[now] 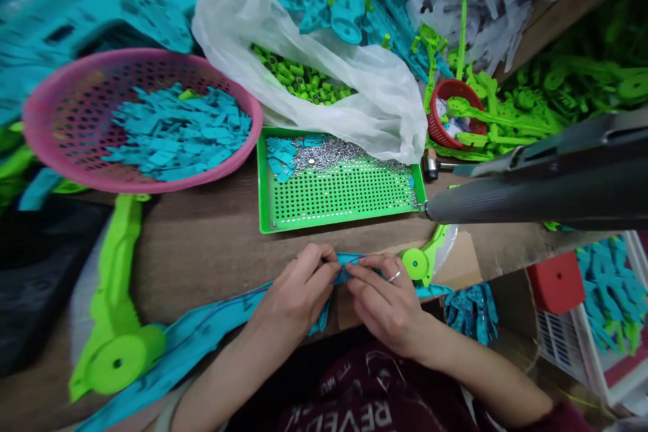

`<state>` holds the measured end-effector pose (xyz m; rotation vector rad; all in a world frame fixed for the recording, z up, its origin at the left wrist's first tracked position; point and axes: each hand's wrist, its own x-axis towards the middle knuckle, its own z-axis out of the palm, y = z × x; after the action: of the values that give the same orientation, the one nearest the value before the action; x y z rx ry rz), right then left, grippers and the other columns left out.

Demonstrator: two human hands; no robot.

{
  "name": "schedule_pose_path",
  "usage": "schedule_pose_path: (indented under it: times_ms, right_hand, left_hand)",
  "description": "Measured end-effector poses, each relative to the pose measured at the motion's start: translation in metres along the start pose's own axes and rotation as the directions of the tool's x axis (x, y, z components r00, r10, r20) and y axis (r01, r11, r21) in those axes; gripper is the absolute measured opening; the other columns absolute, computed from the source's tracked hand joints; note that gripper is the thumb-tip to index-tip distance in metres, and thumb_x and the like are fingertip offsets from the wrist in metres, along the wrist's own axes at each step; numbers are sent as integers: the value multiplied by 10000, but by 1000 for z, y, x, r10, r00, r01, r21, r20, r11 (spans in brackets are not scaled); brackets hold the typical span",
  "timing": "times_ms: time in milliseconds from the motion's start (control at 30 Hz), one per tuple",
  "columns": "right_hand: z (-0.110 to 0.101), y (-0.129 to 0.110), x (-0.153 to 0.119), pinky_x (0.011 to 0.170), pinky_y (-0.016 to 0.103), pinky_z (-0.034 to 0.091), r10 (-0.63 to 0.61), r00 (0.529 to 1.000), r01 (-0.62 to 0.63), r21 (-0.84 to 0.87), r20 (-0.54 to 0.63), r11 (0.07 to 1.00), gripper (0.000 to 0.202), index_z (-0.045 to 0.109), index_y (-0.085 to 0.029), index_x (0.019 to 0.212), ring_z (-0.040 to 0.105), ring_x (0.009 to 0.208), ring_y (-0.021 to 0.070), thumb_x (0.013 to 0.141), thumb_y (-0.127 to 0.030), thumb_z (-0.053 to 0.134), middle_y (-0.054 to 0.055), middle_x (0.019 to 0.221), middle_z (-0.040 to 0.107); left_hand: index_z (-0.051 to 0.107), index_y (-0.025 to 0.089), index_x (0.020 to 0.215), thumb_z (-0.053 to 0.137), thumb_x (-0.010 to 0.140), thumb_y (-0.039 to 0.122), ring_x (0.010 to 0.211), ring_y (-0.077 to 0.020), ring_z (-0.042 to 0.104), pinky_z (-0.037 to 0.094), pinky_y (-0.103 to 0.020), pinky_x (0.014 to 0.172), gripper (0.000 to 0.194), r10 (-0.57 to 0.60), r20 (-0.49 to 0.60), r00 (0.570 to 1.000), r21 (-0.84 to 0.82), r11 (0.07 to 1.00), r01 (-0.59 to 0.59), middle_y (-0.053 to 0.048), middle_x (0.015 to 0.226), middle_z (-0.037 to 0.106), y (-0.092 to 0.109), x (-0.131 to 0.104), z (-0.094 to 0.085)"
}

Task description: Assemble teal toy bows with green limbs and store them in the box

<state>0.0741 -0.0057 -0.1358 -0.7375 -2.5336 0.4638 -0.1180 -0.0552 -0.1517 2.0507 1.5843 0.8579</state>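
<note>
A long turquoise plastic part (212, 324) lies across the table edge in front of me, with a thin dark wire (223, 310) running along it. My left hand (298, 290) is closed, thumb and fingers pinching the wire over the middle of the part. Close beside it, my right hand (387, 304), with a ring on one finger, is also closed in a pinch on the wire. The fingertips partly hide the wire and the part there. A bright green arm with a round end (119, 361) is at the part's left end; a similar green arm (418, 262) is at its right.
Beyond my hands sits a green tray (324, 199) with screws and small turquoise pieces. A pink basket (142, 179) of turquoise pieces stands left, a white plastic bag (237, 27) of green caps behind. A dark power screwdriver (506, 196) juts in from the right, near a red basket (439, 118).
</note>
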Motion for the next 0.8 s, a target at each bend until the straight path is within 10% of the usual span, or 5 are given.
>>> schedule_pose_path:
  times_ms: [800]
  right_hand:
    - [11, 1, 9, 821, 386, 556, -15, 999, 16, 27, -37, 1000, 176, 601, -175, 991, 643, 852, 200, 938, -51, 488, 81, 916, 723]
  left_hand:
    - [605, 153, 972, 383, 1008, 88, 846, -166, 615, 534, -286, 738, 234, 34, -55, 998, -7, 999, -34, -58, 978, 579, 0, -1, 4]
